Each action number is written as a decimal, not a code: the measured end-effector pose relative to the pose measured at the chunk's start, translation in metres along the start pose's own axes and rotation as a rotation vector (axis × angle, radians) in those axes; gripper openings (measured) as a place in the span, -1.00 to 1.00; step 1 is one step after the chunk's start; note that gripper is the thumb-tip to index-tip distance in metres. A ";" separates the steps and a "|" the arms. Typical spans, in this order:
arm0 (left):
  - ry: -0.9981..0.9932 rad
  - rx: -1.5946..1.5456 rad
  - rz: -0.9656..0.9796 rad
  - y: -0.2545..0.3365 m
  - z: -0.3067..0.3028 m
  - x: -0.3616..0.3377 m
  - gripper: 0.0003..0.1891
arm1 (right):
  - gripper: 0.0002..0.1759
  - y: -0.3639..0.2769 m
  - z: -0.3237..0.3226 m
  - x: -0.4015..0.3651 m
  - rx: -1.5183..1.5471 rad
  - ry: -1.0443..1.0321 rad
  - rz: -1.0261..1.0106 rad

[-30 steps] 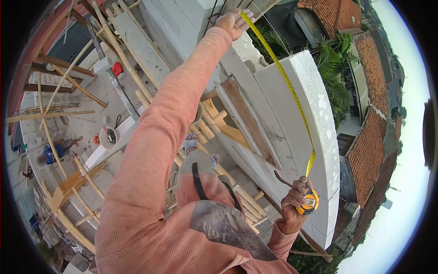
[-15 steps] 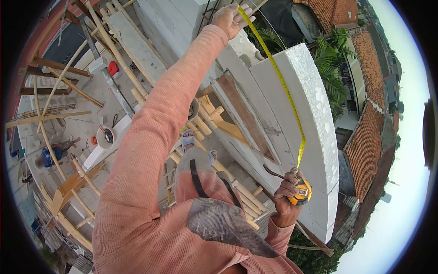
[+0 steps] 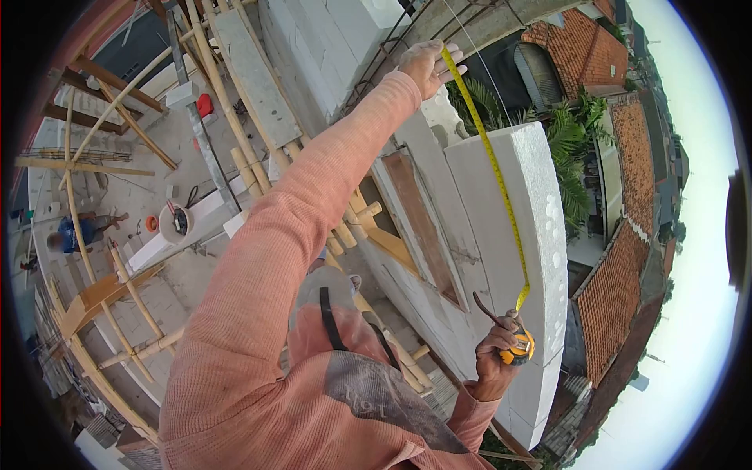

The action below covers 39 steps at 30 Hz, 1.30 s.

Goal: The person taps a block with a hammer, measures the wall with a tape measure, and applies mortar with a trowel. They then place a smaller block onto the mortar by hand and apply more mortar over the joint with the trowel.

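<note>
My left hand (image 3: 427,69) is at the far end of a stretched yellow tape blade (image 3: 499,168), fingers extended with the blade's end held at them. The blade runs along the white block wall (image 3: 489,204) near its top edge, then bends toward the case. My right hand (image 3: 495,354) is wrapped round the orange and black tape measure (image 3: 518,347), low beside the wall. A thin dark curved strip (image 3: 487,308) sticks out from between its fingers.
Bamboo scaffolding (image 3: 345,235) supports my feet beside the wall. Below left are a white bucket (image 3: 176,224) and a person in blue (image 3: 74,233). Steel bars (image 3: 384,59) rise near my left hand. Tiled roofs (image 3: 619,290) and palm leaves (image 3: 570,157) lie beyond the wall.
The view has turned slightly, so the wall and scaffolding appear lower. Both hands keep their hold on the tape, my left hand appearing a little further right and lower.
</note>
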State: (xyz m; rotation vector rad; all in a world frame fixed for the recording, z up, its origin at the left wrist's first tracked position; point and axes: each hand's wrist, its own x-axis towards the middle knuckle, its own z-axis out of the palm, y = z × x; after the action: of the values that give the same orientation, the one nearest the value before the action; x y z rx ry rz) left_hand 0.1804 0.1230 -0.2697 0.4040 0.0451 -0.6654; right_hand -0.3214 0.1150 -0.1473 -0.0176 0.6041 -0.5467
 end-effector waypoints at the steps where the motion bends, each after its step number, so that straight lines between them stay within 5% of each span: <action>1: 0.004 -0.002 -0.001 -0.001 0.001 -0.001 -0.57 | -0.72 -0.001 -0.001 0.001 0.002 -0.004 0.003; 11: 0.026 -0.020 -0.007 0.016 0.007 -0.012 -0.57 | -0.71 0.002 0.007 -0.004 -0.170 0.025 0.054; 18: -0.211 -0.041 -0.140 0.086 -0.163 -0.079 -0.62 | -0.37 -0.005 -0.044 -0.066 -1.051 0.003 0.518; 19: -0.107 0.029 -0.137 0.090 -0.171 -0.093 -0.63 | -0.19 -0.014 -0.062 -0.071 -1.231 -0.031 0.683; 23: 0.457 0.231 -0.103 0.091 -0.206 -0.170 -0.67 | -0.09 0.017 -0.069 -0.066 -1.459 -0.004 0.879; 29: 0.524 0.396 -0.284 0.067 -0.236 -0.293 -0.67 | -0.03 0.037 -0.085 -0.046 -1.518 0.003 0.814; 35: 0.368 0.386 -0.712 -0.053 -0.171 -0.424 -0.65 | 0.06 0.044 -0.111 0.007 -1.564 -0.056 0.813; 37: -0.173 0.834 -0.860 -0.100 -0.166 -0.466 -0.55 | 0.07 0.051 -0.128 0.022 -1.590 -0.040 0.766; 39: -0.272 1.104 -0.942 -0.117 -0.148 -0.495 -0.46 | 0.01 0.053 -0.155 0.032 -1.524 0.007 0.780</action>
State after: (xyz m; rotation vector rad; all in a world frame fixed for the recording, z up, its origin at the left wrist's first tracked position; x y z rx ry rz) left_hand -0.2680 0.3885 -0.3639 1.3895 -0.4380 -1.6634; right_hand -0.3581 0.1667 -0.3018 -1.1663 0.8442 0.7594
